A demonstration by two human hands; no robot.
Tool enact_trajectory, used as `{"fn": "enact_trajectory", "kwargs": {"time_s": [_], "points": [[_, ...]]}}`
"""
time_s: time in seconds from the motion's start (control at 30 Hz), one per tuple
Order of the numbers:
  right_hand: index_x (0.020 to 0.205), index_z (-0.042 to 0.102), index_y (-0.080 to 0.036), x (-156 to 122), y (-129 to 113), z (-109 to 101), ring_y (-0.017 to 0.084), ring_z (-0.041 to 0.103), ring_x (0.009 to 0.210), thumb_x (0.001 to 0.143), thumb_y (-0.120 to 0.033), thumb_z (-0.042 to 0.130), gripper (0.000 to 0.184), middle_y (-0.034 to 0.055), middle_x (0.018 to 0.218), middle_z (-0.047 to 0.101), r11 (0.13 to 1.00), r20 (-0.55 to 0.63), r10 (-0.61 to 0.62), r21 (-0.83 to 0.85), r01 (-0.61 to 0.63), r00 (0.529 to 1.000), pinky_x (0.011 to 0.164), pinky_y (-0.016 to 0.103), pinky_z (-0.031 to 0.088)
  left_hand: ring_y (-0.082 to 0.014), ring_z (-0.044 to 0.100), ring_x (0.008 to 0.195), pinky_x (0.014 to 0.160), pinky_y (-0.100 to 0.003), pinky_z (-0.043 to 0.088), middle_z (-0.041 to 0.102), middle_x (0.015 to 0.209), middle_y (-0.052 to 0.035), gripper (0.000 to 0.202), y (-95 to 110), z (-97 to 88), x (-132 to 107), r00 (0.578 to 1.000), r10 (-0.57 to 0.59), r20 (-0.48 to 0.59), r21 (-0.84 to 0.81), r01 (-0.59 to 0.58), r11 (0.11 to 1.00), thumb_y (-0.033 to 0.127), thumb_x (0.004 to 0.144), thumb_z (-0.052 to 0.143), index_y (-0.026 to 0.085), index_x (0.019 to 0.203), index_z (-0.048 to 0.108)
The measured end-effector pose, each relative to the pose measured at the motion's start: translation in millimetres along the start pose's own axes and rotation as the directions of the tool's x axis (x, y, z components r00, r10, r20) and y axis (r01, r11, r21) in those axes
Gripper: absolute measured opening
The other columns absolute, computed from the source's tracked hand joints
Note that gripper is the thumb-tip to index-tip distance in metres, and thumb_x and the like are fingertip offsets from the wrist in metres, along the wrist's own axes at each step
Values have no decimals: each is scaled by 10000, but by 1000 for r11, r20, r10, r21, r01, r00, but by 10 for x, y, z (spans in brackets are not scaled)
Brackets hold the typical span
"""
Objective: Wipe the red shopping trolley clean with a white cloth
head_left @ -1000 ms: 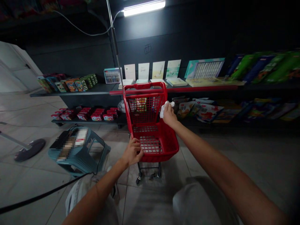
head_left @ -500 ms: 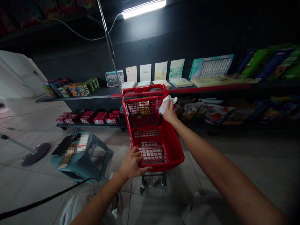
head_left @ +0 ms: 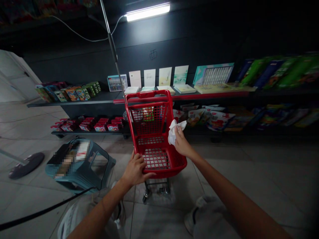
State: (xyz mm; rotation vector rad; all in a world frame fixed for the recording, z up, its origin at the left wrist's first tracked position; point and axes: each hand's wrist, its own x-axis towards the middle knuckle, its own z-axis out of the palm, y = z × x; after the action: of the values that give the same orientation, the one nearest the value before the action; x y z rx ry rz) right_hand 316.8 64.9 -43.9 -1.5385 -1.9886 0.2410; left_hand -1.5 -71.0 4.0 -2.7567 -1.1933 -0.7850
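A small red shopping cart [head_left: 171,172] with a grid basket stands on the floor in front of me. My left hand [head_left: 136,168] grips the basket's near left rim, its thumb lying along the front edge. A crumpled white cloth [head_left: 172,132] is pinched in my right hand [head_left: 181,141], against the cart's right side rim. Through the basket's grid I see floor and, at the far end, packages on the shelf behind. The cart's handle [head_left: 147,94] is at the far end, close to the shelf edge.
Behind the cart, a dark shelf [head_left: 99,96] carries books, boxes and green bags [head_left: 281,71]. Bagged goods [head_left: 219,119] and red boxes [head_left: 99,124] fill the lower shelf. A blue-grey stool [head_left: 82,167] with things on it stands left, near a round stand base [head_left: 27,165].
My right hand has moved the cloth down along the cart's right rim, towards me. My left hand keeps its hold on the near left rim. The view has shifted slightly.
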Motion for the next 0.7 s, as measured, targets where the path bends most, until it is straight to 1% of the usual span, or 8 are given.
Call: {"fn": "enact_trajectory", "kwargs": {"time_s": [0.13, 0.23, 0.3, 0.37, 0.47, 0.57, 0.63, 0.7], "points": [[1708, -133, -231, -566, -93, -91, 327, 26, 1644, 881, -46, 402, 1002, 127, 1785, -92, 990, -23, -122, 63, 123, 992, 1289, 640, 227, -252, 550, 916, 1141, -605, 398, 634, 800, -45, 422, 3, 4, -4, 1000, -8, -7, 15, 8, 1000, 621, 867, 750, 221, 755, 678], [1700, -145, -327, -972, -205, -163, 304, 49, 1642, 892, -30, 381, 1009, 68, 1792, -87, 990, -15, -127, 65, 128, 992, 1285, 619, 266, -250, 541, 907, 1125, -590, 413, 627, 791, -47, 446, 3, 3, -6, 1000, -10, -12, -5, 10, 1000, 644, 860, 745, 217, 750, 687], [1703, -125, -348, -1178, -268, -197, 289, 89, 1641, 889, -15, 374, 1011, 64, 1794, -63, 993, -6, -107, 55, 107, 994, 1288, 585, 290, -245, 537, 906, 1044, -530, 469, 634, 798, -53, 438, 5, 6, -10, 1000, -9, -7, -46, 8, 999, 628, 869, 746, 213, 741, 689], [1710, -102, -329, -1296, -310, -220, 292, 122, 1637, 881, -1, 381, 1014, 98, 1794, -21, 994, -2, -104, 39, 104, 995, 1291, 565, 296, -239, 537, 916, 933, -452, 502, 645, 813, -60, 416, 11, 13, -17, 1000, -2, 4, -100, 3, 995, 594, 889, 741, 209, 740, 693], [1721, -62, -293, -1290, -349, -260, 332, 59, 1633, 863, 21, 405, 1025, 142, 1787, 12, 992, -9, -128, -21, 127, 992, 1284, 608, 290, -234, 535, 932, 859, -402, 498, 645, 808, -63, 403, 27, 16, -21, 1000, 1, 13, -158, 1, 987, 555, 915, 727, 203, 723, 685], [1728, 72, -186, -1095, -395, -338, 374, -44, 1619, 835, 25, 456, 994, 188, 1775, 60, 974, -7, -174, -146, 172, 985, 1278, 648, 288, -235, 534, 945, 877, -403, 500, 640, 799, -62, 405, 47, 9, -11, 999, 8, 35, -181, -1, 984, 544, 929, 714, 201, 717, 679], [1698, 203, -85, -887, -439, -405, 390, -29, 1622, 806, 6, 518, 950, 230, 1753, 145, 946, 33, -219, -237, 220, 975, 1291, 639, 279, -238, 533, 952, 893, -412, 502, 644, 803, -64, 395, 59, 9, -2, 999, 11, 43, -186, -3, 982, 542, 933, 709, 204, 731, 689], [1652, 316, -34, -635, -486, -459, 392, 61, 1630, 808, -21, 543, 875, 251, 1720, 258, 919, 78, -235, -307, 248, 969, 1304, 621, 273, -243, 532, 955, 902, -423, 504, 644, 802, -65, 387, 70, 21, 3, 999, 2, 35, -187, 5, 982, 545, 929, 712, 208, 739, 695]]}}
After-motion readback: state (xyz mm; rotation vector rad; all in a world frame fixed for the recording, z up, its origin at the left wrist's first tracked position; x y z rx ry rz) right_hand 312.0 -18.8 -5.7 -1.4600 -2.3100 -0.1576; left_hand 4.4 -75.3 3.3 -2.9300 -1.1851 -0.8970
